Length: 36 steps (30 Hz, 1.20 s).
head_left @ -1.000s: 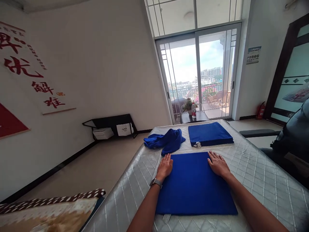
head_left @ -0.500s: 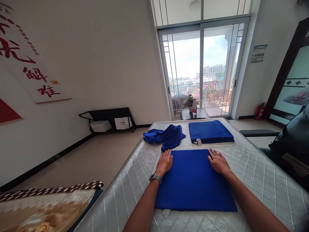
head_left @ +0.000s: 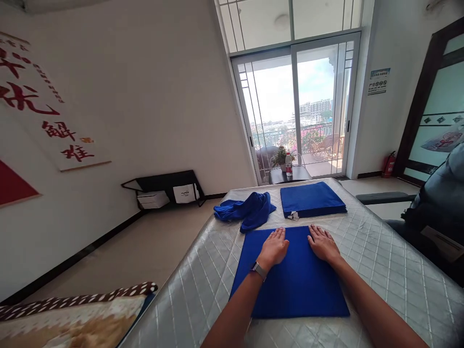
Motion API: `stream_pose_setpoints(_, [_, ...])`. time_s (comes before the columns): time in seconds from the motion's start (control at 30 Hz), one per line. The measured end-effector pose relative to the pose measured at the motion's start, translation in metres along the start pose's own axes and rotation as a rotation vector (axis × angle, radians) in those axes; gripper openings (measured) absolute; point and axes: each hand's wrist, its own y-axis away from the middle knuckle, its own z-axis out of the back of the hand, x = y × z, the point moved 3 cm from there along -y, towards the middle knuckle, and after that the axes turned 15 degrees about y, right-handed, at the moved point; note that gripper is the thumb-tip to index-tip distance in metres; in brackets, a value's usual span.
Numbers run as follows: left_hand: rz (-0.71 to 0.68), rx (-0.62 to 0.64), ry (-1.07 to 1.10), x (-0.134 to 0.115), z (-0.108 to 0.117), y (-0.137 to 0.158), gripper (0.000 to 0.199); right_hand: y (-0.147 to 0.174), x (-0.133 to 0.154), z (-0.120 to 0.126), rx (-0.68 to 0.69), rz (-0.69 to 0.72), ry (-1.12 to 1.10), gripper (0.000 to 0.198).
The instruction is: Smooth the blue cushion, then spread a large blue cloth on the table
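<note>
A flat blue cloth square (head_left: 300,285) lies on the silver quilted mattress (head_left: 380,270) right in front of me. My left hand (head_left: 275,247) rests flat on its upper middle, fingers stretched out toward the far edge. At the far right corner, my right hand (head_left: 324,242) lies with its palm down and fingers extended. Beyond them sits a neat stack of folded blue cloths (head_left: 312,199), with white tags at its near left corner. To the left of that stack is a crumpled blue cloth (head_left: 248,210), touching or nearly touching the square's far left corner.
Past the mattress stands a small dark table (head_left: 290,175) with a potted plant (head_left: 282,157) and a bottle (head_left: 289,164). A patterned blanket (head_left: 83,324) is low on the left. Dark seating (head_left: 440,193) borders the right side.
My left hand has slid right from the cloth's far left corner to its upper middle. My right hand stays near the far right corner. The view has shifted slightly.
</note>
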Motion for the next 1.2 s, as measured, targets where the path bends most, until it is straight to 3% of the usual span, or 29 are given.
stream_pose_setpoints(0.13, [-0.135, 0.034, 0.025, -0.065, -0.041, -0.014, 0.058, 0.002, -0.001, -0.001, -0.014, 0.033, 0.032, 0.061])
stream_pose_setpoints(0.27, [-0.15, 0.025, 0.064, -0.075, -0.054, -0.014, 0.058, 0.0, -0.002, -0.004, -0.02, 0.049, 0.031, 0.06])
stream_pose_setpoints(0.4, [-0.105, 0.047, 0.048, -0.042, -0.036, 0.008, 0.057, -0.003, -0.002, -0.006, -0.017, 0.012, -0.001, 0.062])
stream_pose_setpoints(0.6, [0.063, 0.074, -0.007, 0.039, 0.008, 0.065, 0.057, -0.003, -0.002, -0.006, -0.016, 0.012, -0.015, 0.062])
stream_pose_setpoints(0.77, [0.129, 0.057, -0.05, 0.093, 0.024, 0.109, 0.058, -0.003, -0.002, -0.005, -0.006, 0.006, -0.022, 0.062])
stream_pose_setpoints(0.9, [0.123, 0.053, -0.009, 0.111, 0.024, 0.122, 0.057, -0.004, -0.001, -0.006, -0.011, 0.007, 0.001, 0.062])
stream_pose_setpoints(1.2, [0.107, 0.045, 0.035, 0.115, 0.027, 0.129, 0.058, -0.007, 0.001, -0.007, -0.015, 0.011, 0.037, 0.062])
